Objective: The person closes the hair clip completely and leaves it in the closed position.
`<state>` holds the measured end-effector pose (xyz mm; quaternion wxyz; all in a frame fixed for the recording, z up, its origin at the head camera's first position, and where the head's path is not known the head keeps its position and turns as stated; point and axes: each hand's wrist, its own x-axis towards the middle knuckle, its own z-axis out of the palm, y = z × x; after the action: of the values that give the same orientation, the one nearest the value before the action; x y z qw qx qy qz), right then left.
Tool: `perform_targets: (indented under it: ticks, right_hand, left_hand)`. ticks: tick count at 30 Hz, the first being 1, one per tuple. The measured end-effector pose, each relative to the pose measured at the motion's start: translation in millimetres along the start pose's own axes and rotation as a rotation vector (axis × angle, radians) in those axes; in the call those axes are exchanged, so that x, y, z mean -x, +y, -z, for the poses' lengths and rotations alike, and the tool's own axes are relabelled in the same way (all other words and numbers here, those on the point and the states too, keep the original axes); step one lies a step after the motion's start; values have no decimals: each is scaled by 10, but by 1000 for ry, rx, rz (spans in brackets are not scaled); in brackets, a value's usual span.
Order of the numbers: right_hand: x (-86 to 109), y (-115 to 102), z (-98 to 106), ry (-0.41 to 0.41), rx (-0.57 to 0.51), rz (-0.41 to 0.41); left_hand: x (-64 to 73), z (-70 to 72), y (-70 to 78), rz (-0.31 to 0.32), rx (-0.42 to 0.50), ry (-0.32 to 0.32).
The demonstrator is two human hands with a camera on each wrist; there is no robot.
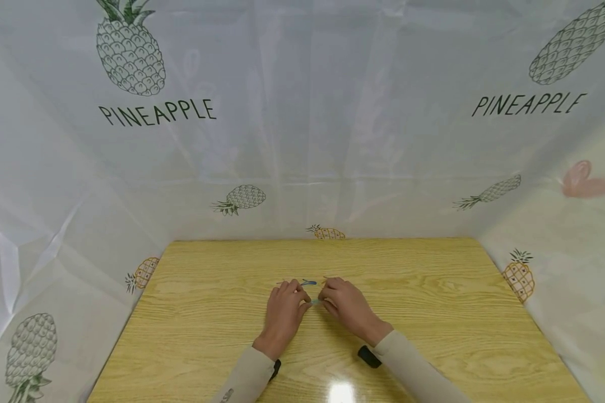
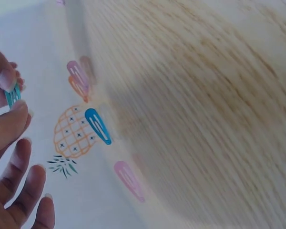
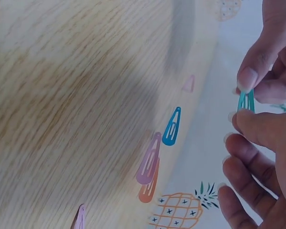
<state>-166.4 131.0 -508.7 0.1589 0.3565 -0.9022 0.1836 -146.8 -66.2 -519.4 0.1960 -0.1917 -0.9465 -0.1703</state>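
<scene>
Between my hands is a teal snap hair clip (image 1: pixel 315 301), small and slotted, held off the table. My left hand (image 1: pixel 284 313) pinches one end of it with thumb and index finger. At its opposite end, the thumb and forefinger of my right hand (image 1: pixel 350 309) pinch it too. In the right wrist view, the other fingers of my right hand (image 3: pixel 257 167) are loosely bent below the clip. Beyond the hands a blue hair clip (image 1: pixel 309 282) lies on the table. Fingers cover part of the teal clip.
On the wooden table (image 1: pixel 408 268) lie more snap clips: a purple one (image 3: pixel 144 177) overlapping an orange one (image 3: pixel 146 196), and a pink one (image 2: pixel 122 167). Another purple clip (image 3: pixel 79 219) is cut off by the right wrist view's edge. A pineapple-print sheet (image 1: pixel 322 140) surrounds the table.
</scene>
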Motion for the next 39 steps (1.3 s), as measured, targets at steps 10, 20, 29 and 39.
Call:
perform_targets:
  ticks: [10, 20, 29, 39]
  right_hand:
    - [79, 58, 57, -66, -87, 51]
    - [148, 104, 72, -85, -167, 128]
    - [167, 148, 106, -71, -223, 190]
    - [212, 130, 119, -39, -240, 181]
  left_hand:
    - [24, 46, -32, -74, 92, -77]
    - [56, 98, -36, -154, 168, -153]
    - [26, 99, -71, -206, 279, -183]
    - [28, 119, -107, -130, 396, -270]
